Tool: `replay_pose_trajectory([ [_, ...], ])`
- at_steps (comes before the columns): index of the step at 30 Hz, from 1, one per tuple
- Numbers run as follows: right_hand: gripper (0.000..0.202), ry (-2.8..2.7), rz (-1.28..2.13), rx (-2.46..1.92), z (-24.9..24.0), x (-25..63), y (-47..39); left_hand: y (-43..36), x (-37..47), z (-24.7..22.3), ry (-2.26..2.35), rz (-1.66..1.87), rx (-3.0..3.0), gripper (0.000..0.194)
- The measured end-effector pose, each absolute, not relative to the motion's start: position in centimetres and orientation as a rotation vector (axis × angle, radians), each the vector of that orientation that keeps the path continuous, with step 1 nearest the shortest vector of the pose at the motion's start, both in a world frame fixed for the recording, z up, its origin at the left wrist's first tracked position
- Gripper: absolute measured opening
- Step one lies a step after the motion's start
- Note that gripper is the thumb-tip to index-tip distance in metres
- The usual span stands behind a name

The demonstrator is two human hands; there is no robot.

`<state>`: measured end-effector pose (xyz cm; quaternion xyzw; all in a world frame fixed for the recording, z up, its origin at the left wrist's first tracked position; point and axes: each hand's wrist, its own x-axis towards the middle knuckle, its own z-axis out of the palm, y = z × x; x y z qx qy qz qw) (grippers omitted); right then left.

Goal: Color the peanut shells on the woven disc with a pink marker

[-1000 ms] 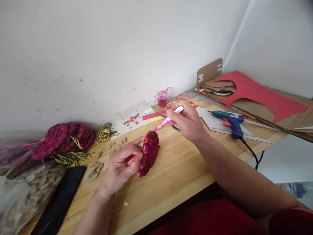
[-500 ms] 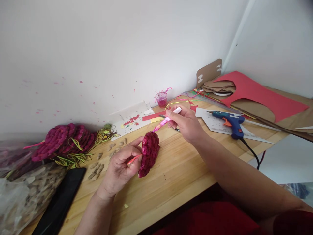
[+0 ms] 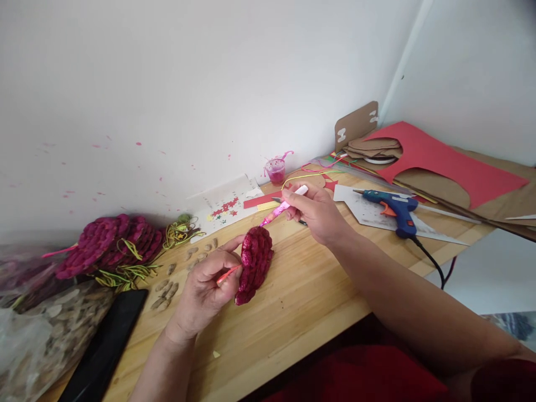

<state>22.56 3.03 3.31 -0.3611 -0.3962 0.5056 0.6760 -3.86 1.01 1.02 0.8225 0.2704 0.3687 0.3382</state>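
My left hand (image 3: 213, 279) grips a dark magenta craft piece (image 3: 256, 265) by its edge and back, holding it tilted upright above the table. The piece is covered in bumpy, peanut-like shapes, and a short orange-pink strip (image 3: 228, 276) pokes out between my fingers. My right hand (image 3: 312, 209) pinches a white-handled paintbrush (image 3: 298, 194) smeared with pink paint. Its pink tip (image 3: 263, 222) meets the upper edge of the magenta piece. The fingers behind the piece are partly hidden.
Peanuts (image 3: 166, 290) lie left, near a black phone-like slab (image 3: 104, 346) and finished-looking magenta pieces (image 3: 109, 240). A cup of pink paint (image 3: 276, 170) stands by the wall. On the right are a blue glue gun (image 3: 396, 209), red paper (image 3: 452, 167) and cardboard (image 3: 358, 125).
Little differs. The brush and my right hand have shifted very slightly left and down, with the tip still at the piece's top edge.
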Motion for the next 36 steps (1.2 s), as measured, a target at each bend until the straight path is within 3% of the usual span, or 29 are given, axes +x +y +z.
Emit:
replay_pose_trajectory([
  [36, 0.042, -0.869, 1.173, -0.868, 3.15, 22.49, 3.15, 0.79, -3.99, 1.19, 0.756, 0.94, 2.126, 0.015],
])
